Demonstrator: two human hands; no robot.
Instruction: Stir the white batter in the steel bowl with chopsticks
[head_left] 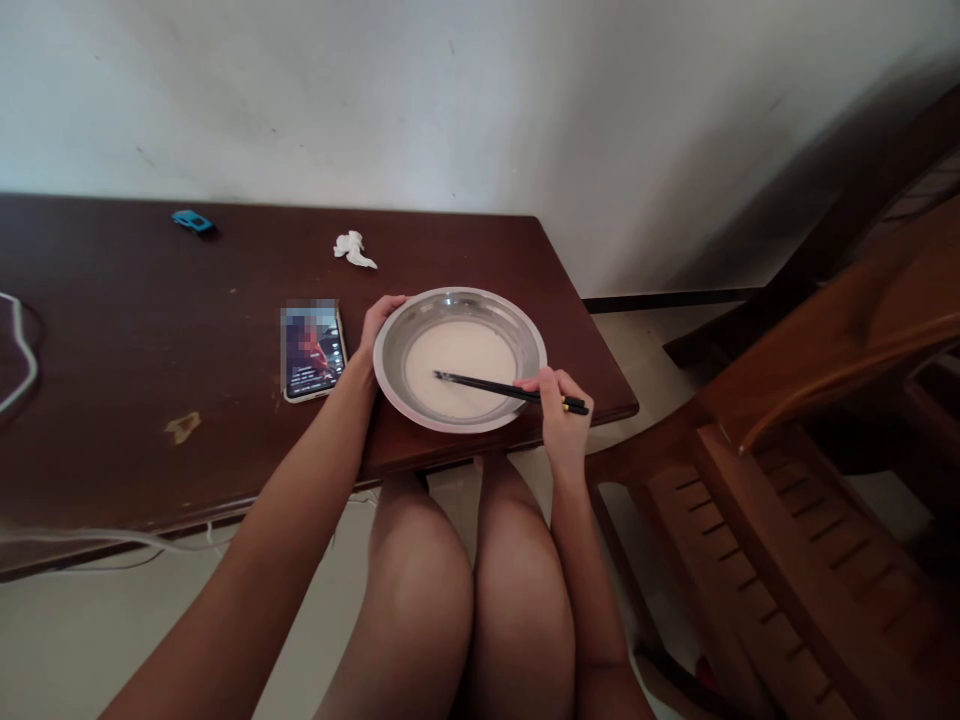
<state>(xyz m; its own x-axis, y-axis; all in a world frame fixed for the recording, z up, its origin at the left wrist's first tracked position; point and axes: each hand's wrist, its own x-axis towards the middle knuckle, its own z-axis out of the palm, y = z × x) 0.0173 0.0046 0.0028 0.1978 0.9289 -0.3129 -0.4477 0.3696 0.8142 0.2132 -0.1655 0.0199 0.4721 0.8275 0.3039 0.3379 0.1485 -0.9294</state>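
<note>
A wide metal bowl [386, 385] stands near the front right of the dark wooden table, with a pale, milky liquid [469, 350] in its bottom. My left hand [381, 318] grips the bowl's left rim, its fingers partly hidden behind the metal. In my right hand [564, 405] is a pair of black chopsticks [491, 387], closed between thumb and fingers at the bowl's right rim. The chopsticks point left over the liquid, and their tips look whitish. Whether the tips touch the liquid, I cannot tell.
On the table [112, 340] lie a lit phone [315, 350], a crumpled white tissue [352, 248] and a blue toy car [193, 221]. White cables [19, 345] run along the left side. A wooden chair [750, 540] stands at right; a pale wall [450, 110] rises behind the table.
</note>
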